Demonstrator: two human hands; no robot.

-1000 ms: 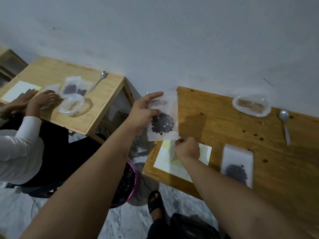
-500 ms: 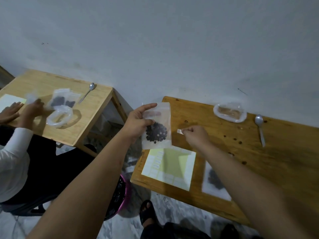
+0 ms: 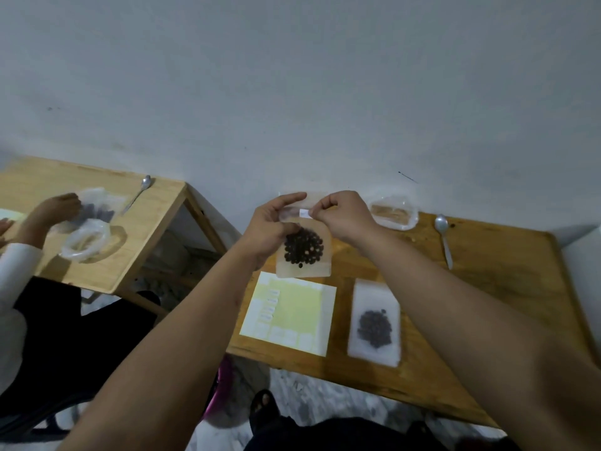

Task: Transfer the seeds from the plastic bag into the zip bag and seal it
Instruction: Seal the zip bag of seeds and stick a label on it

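Lying zip bag (image 3: 374, 323) motion-blurred; held bag's (image 3: 304, 249) top edge behind fingers (image 3: 328, 203), seal perhaps unreadable.

Both forearms are bare, with no sleeves, watch or rings showing on the left hand (image 3: 271, 227) or right hand (image 3: 344, 219). Dark clothing (image 3: 325, 434) covers the lap below.

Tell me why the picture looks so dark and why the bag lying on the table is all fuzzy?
Head view: the room is dim, so the wall looks grey and both forearms dark. The flat bag of seeds on the table is smeared by motion blur, while the held zip bag looks sharper. The wide lens also bends the table edges.
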